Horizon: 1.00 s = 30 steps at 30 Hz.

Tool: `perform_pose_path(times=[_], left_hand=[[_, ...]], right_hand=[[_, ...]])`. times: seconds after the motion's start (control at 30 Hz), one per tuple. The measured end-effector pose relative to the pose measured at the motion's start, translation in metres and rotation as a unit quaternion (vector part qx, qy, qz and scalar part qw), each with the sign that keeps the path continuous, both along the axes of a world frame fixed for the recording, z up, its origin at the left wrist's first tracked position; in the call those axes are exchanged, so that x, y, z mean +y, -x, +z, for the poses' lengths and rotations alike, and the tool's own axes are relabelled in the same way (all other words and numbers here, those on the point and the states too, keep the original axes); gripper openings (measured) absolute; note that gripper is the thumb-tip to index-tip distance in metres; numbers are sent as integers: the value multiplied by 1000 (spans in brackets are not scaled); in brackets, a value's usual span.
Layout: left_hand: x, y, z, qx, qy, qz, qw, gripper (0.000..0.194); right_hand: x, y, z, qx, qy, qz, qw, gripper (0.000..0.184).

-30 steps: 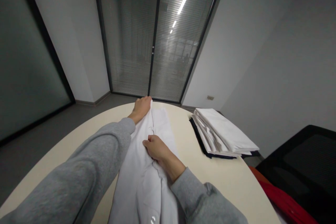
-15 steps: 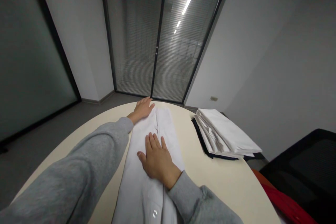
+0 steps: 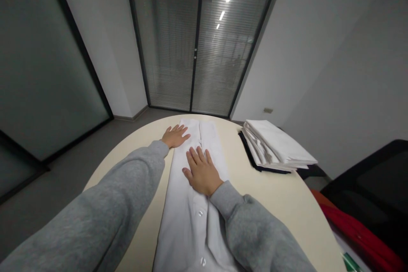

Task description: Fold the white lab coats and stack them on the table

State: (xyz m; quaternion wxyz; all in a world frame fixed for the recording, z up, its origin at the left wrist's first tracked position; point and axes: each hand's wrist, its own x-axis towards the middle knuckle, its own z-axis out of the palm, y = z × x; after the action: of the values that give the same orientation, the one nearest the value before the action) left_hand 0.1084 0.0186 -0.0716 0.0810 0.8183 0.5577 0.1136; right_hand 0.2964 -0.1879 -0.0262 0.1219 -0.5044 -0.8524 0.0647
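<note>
A white buttoned garment [image 3: 181, 221], folded into a long strip, lies lengthwise on the round cream table [image 3: 264, 212]. Two of its buttons show near the bottom of the view. My left hand [image 3: 176, 136] rests on the garment's left edge near its far end, fingers spread. Flat on the middle of the cloth lies my right hand [image 3: 204, 172], its fingers outstretched and slightly apart. Neither hand grips anything. My right sleeve covers part of the garment's near right side.
To the right, a stack of folded white cloth [image 3: 277, 144] sits on a dark folded piece [image 3: 250, 155] at the table's edge. A black mesh chair [image 3: 376, 187] with red fabric [image 3: 360, 229] on it stands at the right. Beyond the table are glass doors [image 3: 194, 72].
My left hand has come slightly nearer along the garment's left edge, off the far end. My right hand stays flat on the cloth. The camera view has shifted a little.
</note>
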Motion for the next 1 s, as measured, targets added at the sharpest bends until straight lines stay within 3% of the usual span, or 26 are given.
perform_pose_path(times=[0.13,0.23,0.37,0.5,0.67,0.8,0.9,1.0], left_hand=[[-7,-1,5,-8,-33,7,999,66],[-22,3,10,-19,-67,18,997,62],[-53,6,20,-31,-98,7,995,58],[-102,3,27,-38,-98,-47,993,60],[-167,-2,26,-23,-46,-80,995,67],[-195,-3,21,-20,-6,-77,997,71],[-201,-5,19,14,6,-88,996,74],[-198,-7,19,36,8,-98,995,75]], right_hand=[[-25,-13,16,-7,12,187,982,60],[-40,-20,19,-17,52,238,970,67],[-48,-24,10,-43,61,218,973,73],[-48,-21,3,-67,60,212,973,74],[-49,-29,17,-26,17,223,974,64],[-60,-52,32,64,-57,102,991,45],[-84,-64,26,41,-32,31,998,59],[-109,-62,13,-37,58,27,997,88]])
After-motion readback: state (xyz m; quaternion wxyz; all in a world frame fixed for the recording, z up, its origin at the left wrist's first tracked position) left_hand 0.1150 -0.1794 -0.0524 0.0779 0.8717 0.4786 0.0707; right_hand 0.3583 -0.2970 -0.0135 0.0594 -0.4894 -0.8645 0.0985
